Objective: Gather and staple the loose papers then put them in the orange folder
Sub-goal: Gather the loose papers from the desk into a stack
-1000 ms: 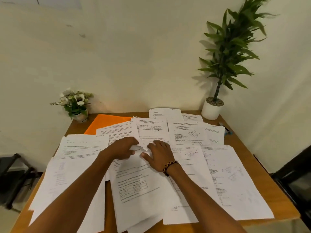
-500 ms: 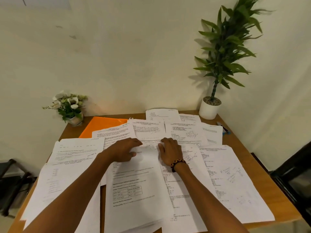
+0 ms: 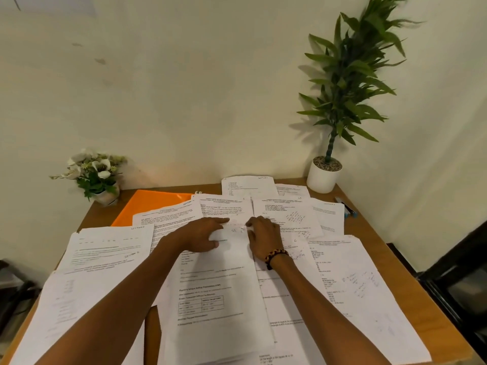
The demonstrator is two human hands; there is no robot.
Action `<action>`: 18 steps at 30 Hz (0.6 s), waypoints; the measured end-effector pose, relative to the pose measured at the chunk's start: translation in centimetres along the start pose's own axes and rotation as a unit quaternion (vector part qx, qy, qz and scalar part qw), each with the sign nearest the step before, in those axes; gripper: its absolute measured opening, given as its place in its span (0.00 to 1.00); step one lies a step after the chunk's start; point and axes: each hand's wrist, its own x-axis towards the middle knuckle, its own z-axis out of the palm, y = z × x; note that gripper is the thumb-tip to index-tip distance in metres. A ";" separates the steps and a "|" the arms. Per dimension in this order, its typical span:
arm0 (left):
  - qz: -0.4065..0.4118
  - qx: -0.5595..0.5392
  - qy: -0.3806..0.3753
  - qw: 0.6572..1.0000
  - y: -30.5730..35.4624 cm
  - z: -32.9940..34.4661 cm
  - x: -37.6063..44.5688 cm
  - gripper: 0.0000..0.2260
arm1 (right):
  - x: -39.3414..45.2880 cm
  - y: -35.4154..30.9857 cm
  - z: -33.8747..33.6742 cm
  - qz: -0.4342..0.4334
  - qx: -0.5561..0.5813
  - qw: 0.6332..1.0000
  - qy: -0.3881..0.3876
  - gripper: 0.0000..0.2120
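Note:
Several loose printed papers cover the wooden table (image 3: pixel 374 233). A stack of sheets (image 3: pixel 216 293) lies in the middle, reaching to the front edge. My left hand (image 3: pixel 200 234) rests on the stack's top left with its fingers stretched toward the far sheets. My right hand (image 3: pixel 263 237), with a beaded bracelet at the wrist, lies flat on the stack's top right. The orange folder (image 3: pixel 152 204) lies at the back left, partly under papers. No stapler can be made out.
A small pot of white flowers (image 3: pixel 96 175) stands at the back left corner. A tall green plant in a white pot (image 3: pixel 324 175) stands at the back right. A marker (image 3: pixel 346 206) lies near the right edge. A dark chair (image 3: pixel 458 280) is at the right.
Both hands have slid forward along the middle stack toward the far papers, and the stack has shifted away from me. The left hand's fingers have straightened.

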 end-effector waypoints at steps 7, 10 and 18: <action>-0.009 -0.016 -0.008 1.000 -0.1 -0.7 2.8 0.31 | 2.6 2.1 -0.7 -0.015 -0.066 0.994 -0.087 0.14; -0.011 -0.013 -0.018 1.000 -0.1 -0.7 4.2 0.32 | 3.2 2.6 -0.5 -0.017 -0.022 0.993 -0.119 0.27; 0.013 -0.010 -0.046 0.999 1.5 -0.6 6.7 0.33 | 9.1 5.3 -1.9 0.022 0.148 0.988 0.039 0.10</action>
